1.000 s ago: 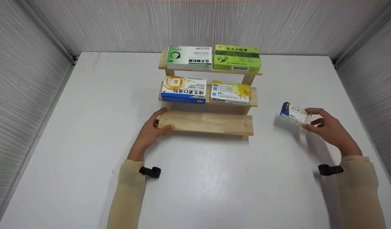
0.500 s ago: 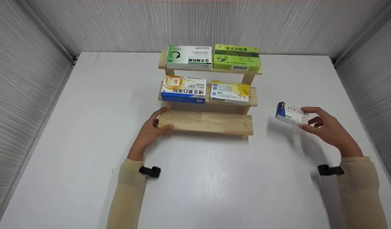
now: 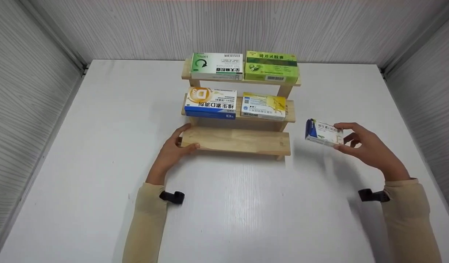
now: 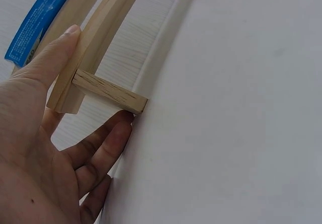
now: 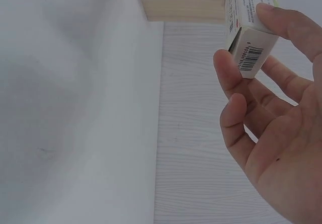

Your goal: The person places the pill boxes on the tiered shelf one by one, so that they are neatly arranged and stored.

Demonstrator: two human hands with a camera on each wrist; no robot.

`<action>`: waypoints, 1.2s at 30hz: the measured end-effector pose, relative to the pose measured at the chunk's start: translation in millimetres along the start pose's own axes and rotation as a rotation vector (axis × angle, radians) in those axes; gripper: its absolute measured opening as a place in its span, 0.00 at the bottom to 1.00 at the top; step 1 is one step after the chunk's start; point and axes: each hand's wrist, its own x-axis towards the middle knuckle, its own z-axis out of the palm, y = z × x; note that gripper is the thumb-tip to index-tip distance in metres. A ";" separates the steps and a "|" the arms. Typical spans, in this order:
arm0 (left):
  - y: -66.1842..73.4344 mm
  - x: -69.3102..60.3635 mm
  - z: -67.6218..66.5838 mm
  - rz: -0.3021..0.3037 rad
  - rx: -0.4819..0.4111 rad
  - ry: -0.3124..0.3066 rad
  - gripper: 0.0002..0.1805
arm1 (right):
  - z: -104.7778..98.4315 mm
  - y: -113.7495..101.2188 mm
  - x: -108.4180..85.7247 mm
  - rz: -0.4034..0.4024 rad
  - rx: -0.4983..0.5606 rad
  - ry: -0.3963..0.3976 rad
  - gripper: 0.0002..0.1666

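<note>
A three-step wooden display rack point(image 3: 236, 140) stands on the white table. My left hand point(image 3: 171, 151) grips the left end of its lowest step, thumb on the front edge. In the left wrist view, several fingertips point(image 4: 123, 121) lie by the step's short wooden leg point(image 4: 111, 91). To the right of the rack, my right hand point(image 3: 370, 149) pinches one end of a small white-and-blue medicine box point(image 3: 323, 132) between thumb and fingers. The box hangs above the table, apart from the rack. Its barcode end point(image 5: 250, 58) faces the palm in the right wrist view.
On the top step sit a white-and-green medicine box point(image 3: 217, 66) and a bright green one point(image 3: 271, 67). The middle step carries a white, orange and blue vitamin D box point(image 3: 211, 102) and a white-and-yellow box point(image 3: 263, 106). Grey wood-patterned walls point(image 3: 224, 29) enclose the table.
My right hand has carried the medicine box leftward, nearer the rack. The left hand and the rack stay where they were.
</note>
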 end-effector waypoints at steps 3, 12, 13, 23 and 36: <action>0.1 -0.1 0.1 -0.005 -0.006 -0.001 0.46 | 3.2 -7.0 1.2 -0.027 -0.006 -0.011 0.34; -0.2 -1.0 0.6 0.005 0.005 0.001 0.45 | 20.6 -30.9 8.9 -0.108 -0.004 -0.057 0.33; -0.4 -1.0 0.6 0.007 0.007 0.001 0.45 | 22.8 -33.5 10.4 -0.113 0.000 -0.063 0.33; -2.4 0.2 0.1 0.027 0.001 0.002 0.45 | 49.1 -65.9 29.0 -0.198 0.056 -0.131 0.33; -2.2 0.7 -0.3 0.023 0.003 -0.004 0.46 | 90.1 -109.3 53.4 -0.248 0.169 -0.220 0.34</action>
